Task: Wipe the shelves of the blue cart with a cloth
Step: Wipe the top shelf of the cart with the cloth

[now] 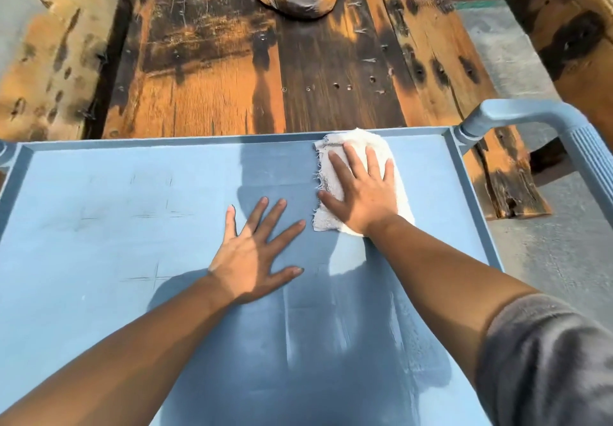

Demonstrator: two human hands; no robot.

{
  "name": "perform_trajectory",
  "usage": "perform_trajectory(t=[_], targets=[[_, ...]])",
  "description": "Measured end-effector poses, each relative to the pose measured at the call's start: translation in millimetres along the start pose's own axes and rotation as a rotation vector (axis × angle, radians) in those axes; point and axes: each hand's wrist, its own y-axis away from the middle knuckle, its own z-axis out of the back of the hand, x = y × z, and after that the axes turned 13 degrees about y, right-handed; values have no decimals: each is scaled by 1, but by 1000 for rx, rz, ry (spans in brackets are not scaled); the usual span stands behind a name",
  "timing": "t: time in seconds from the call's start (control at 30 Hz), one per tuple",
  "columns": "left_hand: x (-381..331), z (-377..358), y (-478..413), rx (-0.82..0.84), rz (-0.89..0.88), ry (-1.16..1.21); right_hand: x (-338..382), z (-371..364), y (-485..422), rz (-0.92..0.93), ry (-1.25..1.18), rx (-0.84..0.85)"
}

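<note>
A person's right hand point(361, 190), fingers spread, presses a frayed white cloth point(358, 147) flat near the far rim of the blue cart's top shelf point(99, 243); the left hand point(255, 253) braces, splayed, beside it. The smooth, dusty plastic may streak, and loose threads could snag the raised rim.

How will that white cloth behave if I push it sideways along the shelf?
The cloth looks limp and frayed, so it will probably bunch up unless pressed flat. The right hand lies spread on it, which should drag it along. The shelf looks smooth, so it likely slides easily.
</note>
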Motion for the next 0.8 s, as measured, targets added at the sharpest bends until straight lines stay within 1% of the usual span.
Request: perform_trajectory(t=[0.07, 0.17, 0.27, 0.37, 0.53, 0.7, 0.8], targets=[[1, 0, 1, -7, 4, -26, 4, 1, 0, -93, -22, 18], [0, -2, -1, -17, -1, -31, 12, 4, 9, -285, -28, 108], [0, -3, 0, -6, 17, -42, 18, 3, 37, -375, -45, 137], [-2, -1, -1, 8, 46, -55, 21, 0, 81, -343, -50, 138], [-2, 0, -3, 17, 73, -79, 32, -12, 171, -300, -78, 27], [1, -8, -5, -32, 83, -82, 35, -21, 235, -231, -27, 42], [1, -11, -6, -32, 117, -59, 34, -27, 267, -150, -28, 15]])
